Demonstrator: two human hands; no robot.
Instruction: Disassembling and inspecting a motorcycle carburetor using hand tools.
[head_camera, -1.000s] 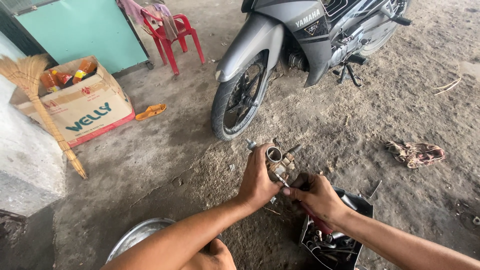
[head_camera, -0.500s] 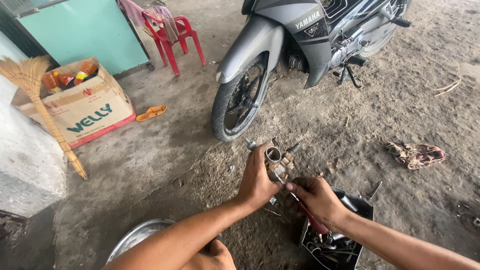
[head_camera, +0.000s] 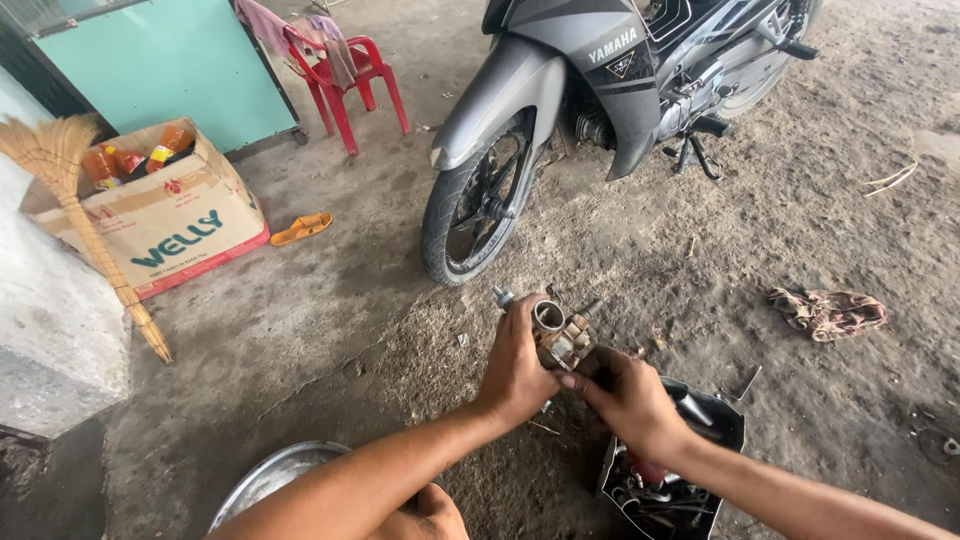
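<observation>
Dirt floor (head_camera: 820, 200) w/ rag (head_camera: 828, 311) (crumpled), sandal (head_camera: 301, 228)

Your left hand (head_camera: 515, 368) grips a small metal carburettor (head_camera: 556, 333) above the dirt floor (head_camera: 640, 250), and your right hand (head_camera: 630, 395) pinches its lower edge. Just below the right hand sits a black tray of tools (head_camera: 665, 480). Beyond both hands stands a grey motorbike (head_camera: 600, 90).

Grey motorcycle (head_camera: 600, 90), red plastic chair (head_camera: 350, 85), teal cabinet (head_camera: 170, 70) — orange sandal (head_camera: 301, 228), straw-yellow broom (head_camera: 75, 200), brown patterned rag (head_camera: 828, 311).
</observation>
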